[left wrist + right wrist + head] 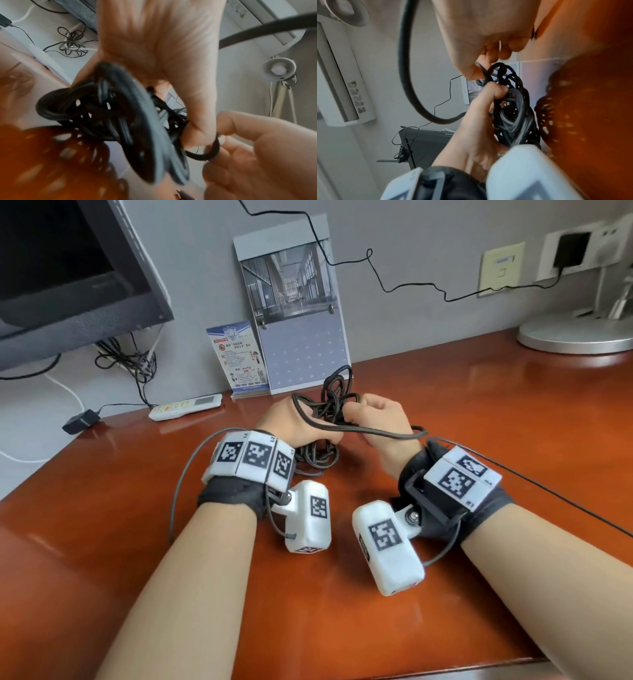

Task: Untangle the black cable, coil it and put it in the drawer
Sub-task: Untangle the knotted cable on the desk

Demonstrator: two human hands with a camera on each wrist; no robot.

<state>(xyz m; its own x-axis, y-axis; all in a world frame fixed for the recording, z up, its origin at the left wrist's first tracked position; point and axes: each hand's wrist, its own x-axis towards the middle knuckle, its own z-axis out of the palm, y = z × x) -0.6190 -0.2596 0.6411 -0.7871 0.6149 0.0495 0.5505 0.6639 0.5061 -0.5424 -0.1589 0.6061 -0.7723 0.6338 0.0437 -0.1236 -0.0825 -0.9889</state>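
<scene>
Both hands meet over the middle of the glossy red-brown wooden table (445,440), held just above it. Her left hand (291,421) is curled round the knotted bundle of the thick black cable (337,405), loops spilling under the palm onto the table. Across from it, the right hand (380,414) has its fingers folded, pinching one strand at the top of the tangle. Only the left wrist view shows that strand hooked over the left thumb (199,134). One long loop of cable sweeps across both wrists. Against the wall at the far edge stand a grey wall calendar (301,344) and a small blue-and-white printed card (239,357); a white remote control (185,407) lies toward the far left corner.
</scene>
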